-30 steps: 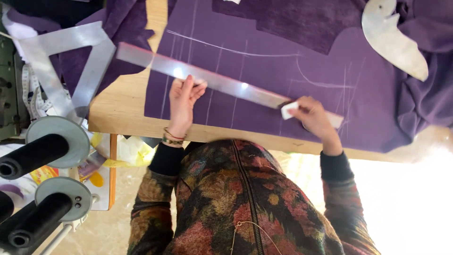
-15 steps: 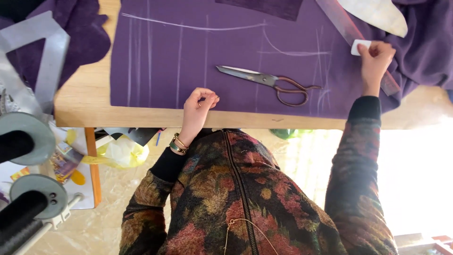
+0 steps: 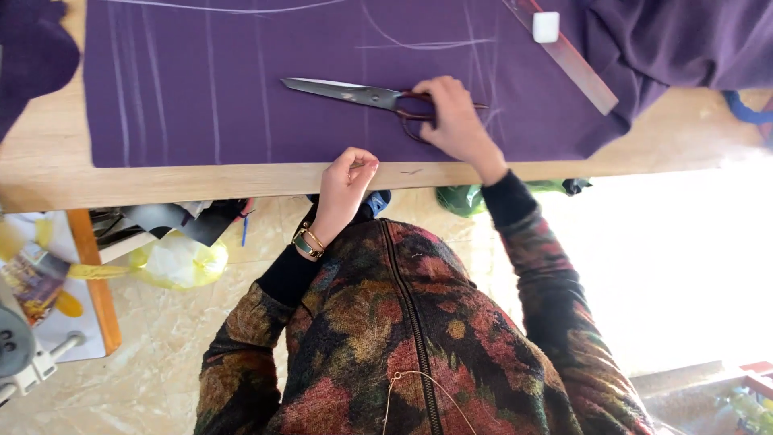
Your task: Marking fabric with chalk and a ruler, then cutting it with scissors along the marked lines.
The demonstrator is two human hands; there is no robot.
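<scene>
1. Since half a second ago: right hand [image 3: 455, 121] off the chalk [image 3: 546, 26] and ruler [image 3: 568, 56], now down on the handles of the scissors [image 3: 354, 93].
2. Chalk now lying free on the ruler at the far right corner of the cloth [image 3: 201, 97], well apart from both hands.
3. Meaning, as a judgement: marking put aside, cutting tool taken in hand; chalk lines on the cloth already drawn, no cut edge visible yet.
4. Scissors unmoved since then: flat on the purple cloth, mid-table, a little back from the near edge of the table [image 3: 161, 184].
5. Long axis nearly parallel to that near edge, slightly tilted; tips toward the person's left, handles toward the right, under the palm. Blades together.
6. Right grip: fingers curled over the reddish handles, grasping them; impossible to tell whether any finger sits through a loop.
7. Left hand [image 3: 346, 181] in the same place as before, at the table's near edge just short of the cloth; grip loosely clenched, fingertips gathered, nothing visible inside it. Bracelets [image 3: 308, 240] at the wrist.
8. Scissors and left hand near each other but apart; cloth between them.
</scene>
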